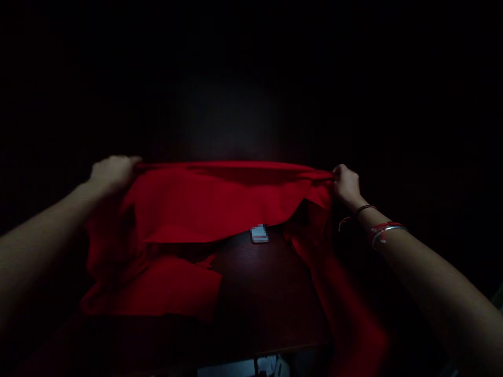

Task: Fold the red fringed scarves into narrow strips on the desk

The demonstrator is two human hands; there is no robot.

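Note:
A wide piece of red cloth is stretched between my two hands, its top edge pulled nearly straight. My left hand is closed on the cloth's upper left corner. At the upper right end, my right hand grips the same edge, with bracelets on that wrist. Below my left hand, a lower part of the cloth lies bunched and folded on the dark table. One long strip hangs down at the right, past the table's edge. Whether it is a garment I cannot tell in this low light.
A small pale, bright object, blurred out, rests on the dark table just under the cloth's lower edge. Beneath the table's near edge, whitish items show. The surroundings are too dark to make out.

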